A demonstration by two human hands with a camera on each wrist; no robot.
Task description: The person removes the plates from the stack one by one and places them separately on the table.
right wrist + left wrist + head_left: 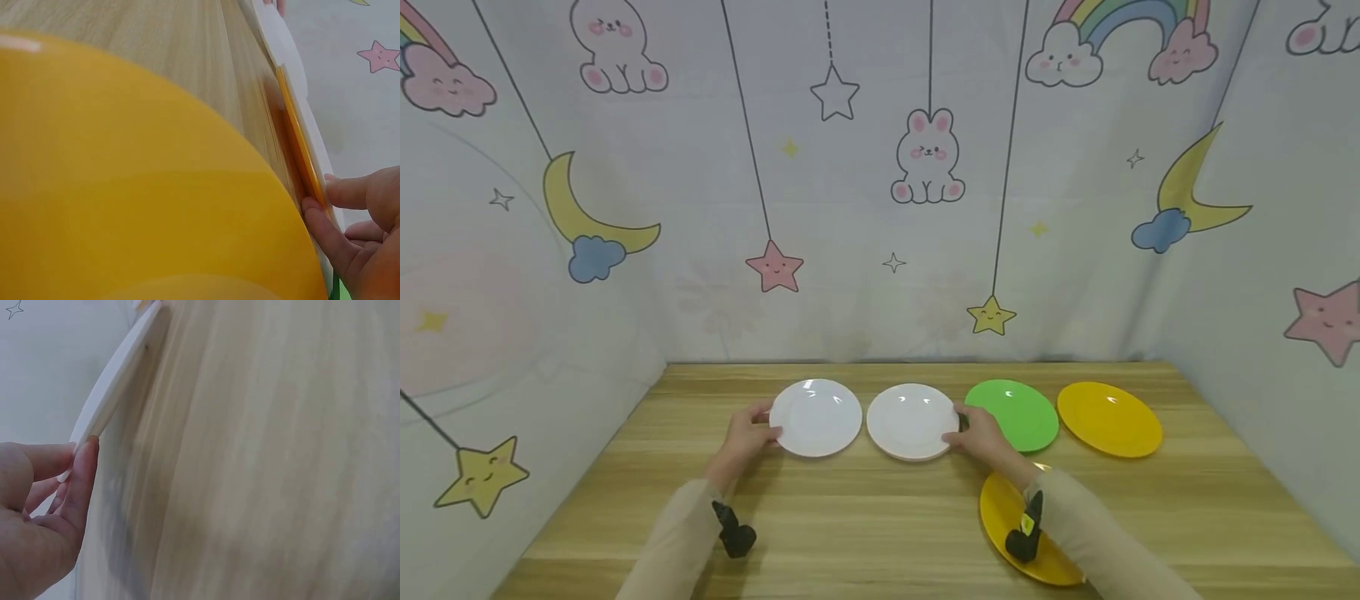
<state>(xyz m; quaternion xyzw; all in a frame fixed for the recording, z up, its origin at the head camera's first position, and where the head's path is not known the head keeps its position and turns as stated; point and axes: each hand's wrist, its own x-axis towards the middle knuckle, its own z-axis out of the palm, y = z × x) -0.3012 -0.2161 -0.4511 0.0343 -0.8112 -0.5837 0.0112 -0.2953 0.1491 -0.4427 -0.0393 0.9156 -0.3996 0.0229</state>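
Left grip [747,433] pinches left white plate [816,418] at bench [865,517] rear; right grip [981,433] pinches right white plate [912,421], orange plate [301,140] beneath. Rightward: green plate [1015,417], far yellow plate [1109,419]. Right sleeve [1097,533] overhangs near yellow plate [1002,515].

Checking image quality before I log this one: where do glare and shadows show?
Head view: glare spots on both round white plates; left wrist: soft shadows on the wood-grain table; right wrist: pale glare on the glossy round yellow plate, upper left.

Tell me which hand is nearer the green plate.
Right: the right hand is at the left edge of the green plate; the left hand is farther left, holding the leftmost white plate.
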